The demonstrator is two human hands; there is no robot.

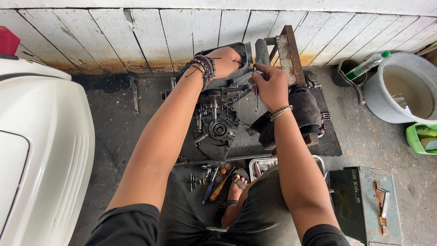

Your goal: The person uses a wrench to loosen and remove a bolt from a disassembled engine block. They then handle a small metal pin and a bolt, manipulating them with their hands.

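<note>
A greasy grey engine case (217, 123) lies on the concrete floor against a white plank wall. My left hand (226, 60) grips the far top of the case, beaded bands on its wrist. My right hand (269, 84) is closed on a thin metal tool (256, 98) whose tip points down at the case's upper right side. A dark rag (301, 109) lies to the right of the case, under my right forearm.
A white scooter body (41, 146) fills the left. Screwdrivers and small parts (211, 180) lie by my sandalled foot (236, 184). A metal toolbox (366, 202) sits at the lower right, a grey bucket (400, 91) and a green tub (421, 136) at the right.
</note>
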